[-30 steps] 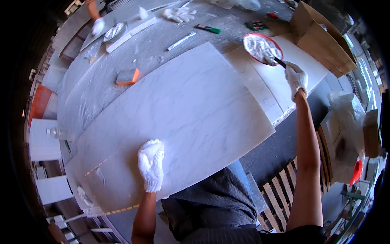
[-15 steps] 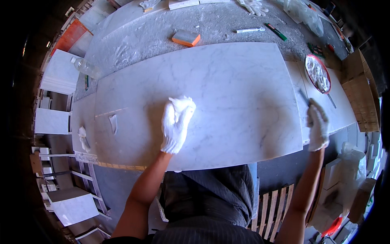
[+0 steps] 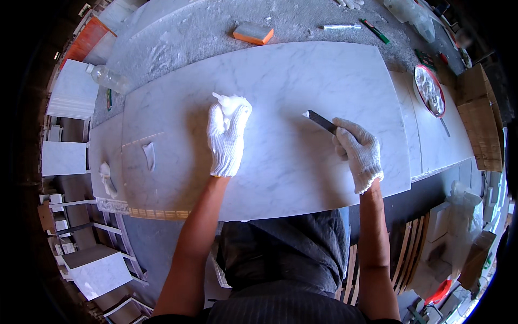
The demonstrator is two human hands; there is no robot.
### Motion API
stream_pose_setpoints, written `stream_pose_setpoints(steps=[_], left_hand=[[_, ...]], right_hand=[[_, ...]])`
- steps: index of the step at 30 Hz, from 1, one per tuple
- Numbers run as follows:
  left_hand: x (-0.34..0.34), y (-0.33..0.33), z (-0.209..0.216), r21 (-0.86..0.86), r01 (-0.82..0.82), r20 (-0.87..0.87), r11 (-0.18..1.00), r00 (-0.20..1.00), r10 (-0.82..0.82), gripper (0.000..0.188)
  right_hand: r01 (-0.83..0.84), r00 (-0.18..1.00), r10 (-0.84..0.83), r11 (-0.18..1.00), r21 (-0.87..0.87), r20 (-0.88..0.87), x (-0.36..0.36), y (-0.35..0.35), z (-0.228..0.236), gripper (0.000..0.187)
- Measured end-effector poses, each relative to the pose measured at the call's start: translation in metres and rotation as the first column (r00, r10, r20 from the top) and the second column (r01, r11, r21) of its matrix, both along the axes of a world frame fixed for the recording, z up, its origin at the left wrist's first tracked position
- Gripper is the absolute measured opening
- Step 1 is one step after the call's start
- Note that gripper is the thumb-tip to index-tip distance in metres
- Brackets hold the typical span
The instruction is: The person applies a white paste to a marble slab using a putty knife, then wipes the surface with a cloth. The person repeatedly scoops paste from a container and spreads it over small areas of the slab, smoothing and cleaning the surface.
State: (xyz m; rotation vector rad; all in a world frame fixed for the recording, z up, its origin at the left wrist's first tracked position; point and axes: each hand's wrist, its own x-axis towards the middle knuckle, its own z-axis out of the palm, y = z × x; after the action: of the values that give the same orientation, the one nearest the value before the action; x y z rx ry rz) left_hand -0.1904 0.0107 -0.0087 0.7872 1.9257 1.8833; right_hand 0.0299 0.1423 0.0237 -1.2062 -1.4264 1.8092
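In front of me lies a pale grey-veined marble slab (image 3: 270,178). My left hand (image 3: 226,143), in a white knit glove, is closed round a crumpled white wad (image 3: 233,104), tissue or thin cloth, above the slab's middle. Gloved as well, my right hand (image 3: 360,154) grips a narrow dark spatula (image 3: 322,122) over the slab's right half. Its tip points up-left toward the wad and carries a dab of white. Beyond the slab's right edge, a red-rimmed bowl (image 3: 444,106) holds crinkled whitish material.
A small curved white piece (image 3: 149,156) lies on the slab's left end, and a white scrap (image 3: 107,179) sits further left. Behind the slab are an orange-and-grey block (image 3: 253,33), a silver marker (image 3: 342,27), a green stick (image 3: 375,31) and a clear bottle (image 3: 109,80). Cardboard (image 3: 480,119) stands right.
My right hand has swung left from beside the bowl to over the slab, bringing the spatula. My left hand has moved slightly up and left with the wad. The view has shifted slightly.
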Motion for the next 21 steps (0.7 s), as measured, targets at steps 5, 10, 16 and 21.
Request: stream_pose_setpoints(steps=[5, 10, 16, 21], left_hand=[[0.004, 0.004, 0.004, 0.000, -0.040, 0.028, 0.999, 0.999, 0.040, 0.024], [0.004, 0.003, 0.007, -0.037, -0.040, 0.020, 0.999, 0.999, 0.041, 0.025], [0.003, 0.005, 0.003, -0.012, -0.038, 0.003, 0.999, 0.999, 0.039, 0.026], [0.001, 0.003, 0.001, -0.033, -0.039, -0.011, 0.999, 0.999, 0.039, 0.026]], right_hand=[[0.007, 0.998, -0.006, 1.000, -0.012, 0.060, -0.015, -0.016, 0.001, 0.026], [0.005, 0.994, -0.017, 0.994, 0.111, 0.109, -0.025, -0.012, -0.007, 0.026], [-0.010, 0.965, -0.097, 0.914, 0.406, 0.244, -0.041, -0.008, -0.029, 0.022], [-0.092, 0.919, -0.182, 0.764, 0.639, 0.350, -0.051, -0.014, -0.029, 0.019]])
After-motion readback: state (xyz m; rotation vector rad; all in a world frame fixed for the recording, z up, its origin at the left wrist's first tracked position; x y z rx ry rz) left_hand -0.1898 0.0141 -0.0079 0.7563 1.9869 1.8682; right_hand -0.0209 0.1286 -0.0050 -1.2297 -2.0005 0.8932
